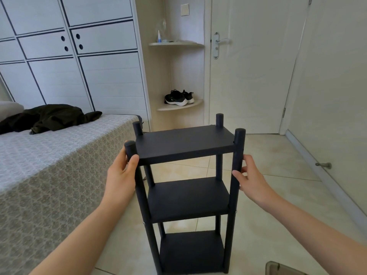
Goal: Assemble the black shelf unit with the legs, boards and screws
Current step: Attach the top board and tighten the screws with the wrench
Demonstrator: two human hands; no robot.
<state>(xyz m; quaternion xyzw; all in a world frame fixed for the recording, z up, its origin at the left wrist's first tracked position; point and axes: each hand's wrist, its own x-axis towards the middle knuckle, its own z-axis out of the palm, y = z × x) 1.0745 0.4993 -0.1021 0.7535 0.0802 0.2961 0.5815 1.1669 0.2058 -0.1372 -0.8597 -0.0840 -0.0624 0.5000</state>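
Note:
The black shelf unit (pixel 186 195) stands upright on the tiled floor in front of me, with three boards between round black legs. My left hand (pixel 121 175) grips the front left leg (pixel 132 153) just below the top board (pixel 184 142), thumb against the board's front corner. My right hand (pixel 251 175) holds the front right leg (pixel 238 155) a little lower, fingers curled behind it and thumb in front. Small silver screw heads (pixel 143 222) show at the middle board (pixel 188 199) on both front legs. The bottom board (pixel 191 251) sits near the floor.
A bed (pixel 49 165) with a patterned cover and a dark garment (pixel 51 116) runs along the left, close to the shelf. White cabinets, a corner niche with black shoes (pixel 178 97), and a closed door (pixel 254 66) lie beyond. A door stopper (pixel 324 165) sticks out at right.

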